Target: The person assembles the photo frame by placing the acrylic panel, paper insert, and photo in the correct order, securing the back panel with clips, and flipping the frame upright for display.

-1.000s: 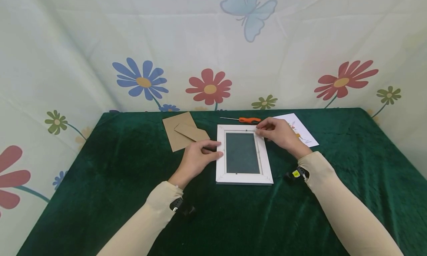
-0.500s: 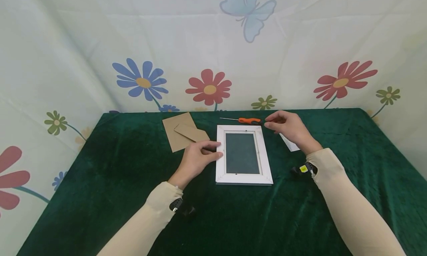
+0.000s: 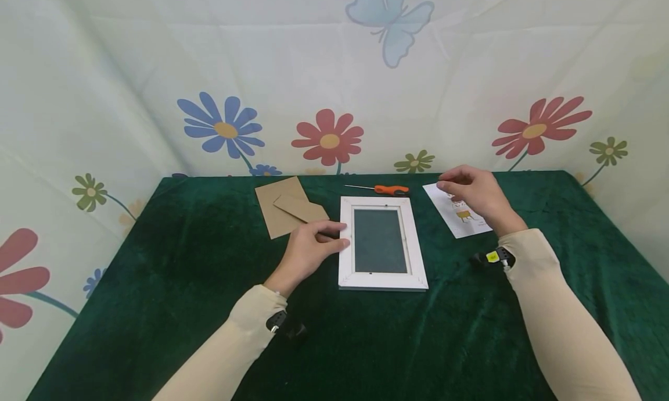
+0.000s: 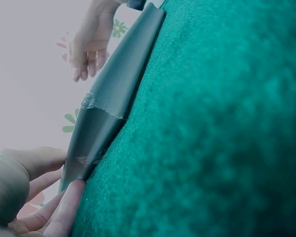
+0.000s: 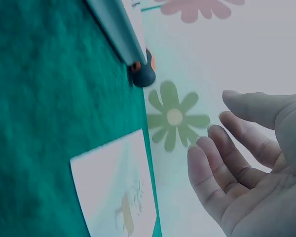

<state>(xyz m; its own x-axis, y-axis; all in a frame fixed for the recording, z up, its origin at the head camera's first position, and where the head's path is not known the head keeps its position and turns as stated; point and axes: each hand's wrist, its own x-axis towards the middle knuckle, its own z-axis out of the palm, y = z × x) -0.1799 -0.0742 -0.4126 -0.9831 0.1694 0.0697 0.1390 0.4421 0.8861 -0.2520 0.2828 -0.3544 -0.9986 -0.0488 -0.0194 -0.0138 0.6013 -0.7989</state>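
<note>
A white picture frame [image 3: 384, 279] lies back side up on the green cloth, its opening showing a dark pane. My left hand [image 3: 310, 247] holds the frame's left edge with thumb and fingers; the left wrist view shows the fingertips [image 4: 71, 197] at the frame's side [image 4: 113, 89]. To the right, my right hand [image 3: 481, 197] hovers over a white card [image 3: 449, 218] with a small printed picture, covering its upper right part. In the right wrist view that hand [image 5: 251, 163] has loosely bent fingers with nothing between them, apart from the card [image 5: 108, 173].
A brown backing board [image 3: 277, 206] with a stand flap [image 3: 298, 206] lies left behind the frame. A screwdriver [image 3: 391, 189] with an orange handle lies behind the frame. Flowered fabric [image 3: 449, 70] hangs at the table's back edge.
My right hand has left the frame's upper right corner and moved right, over the card. More of the card's left part shows now. The left hand and the frame stay in place.
</note>
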